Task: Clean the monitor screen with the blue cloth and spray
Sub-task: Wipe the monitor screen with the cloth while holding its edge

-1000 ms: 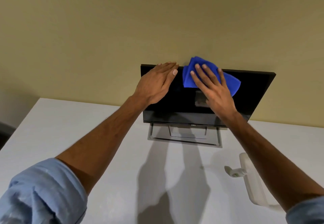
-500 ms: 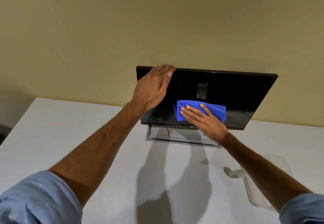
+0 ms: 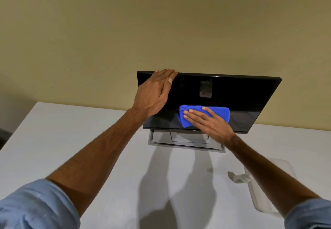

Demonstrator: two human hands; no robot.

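Flat right hand (image 3: 213, 124) presses blue cloth (image 3: 220, 111) onto monitor (image 3: 241, 94); flat left hand (image 3: 154, 92) rests atop.

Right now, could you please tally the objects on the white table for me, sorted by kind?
Black flat-screen monitor: 1
Blue microfibre cloth: 1
White plastic spray bottle: 1
Total: 3

2 light-blue sleeves (image 3: 35, 205) — ending near the elbows, forearms (image 3: 100, 150) bare.
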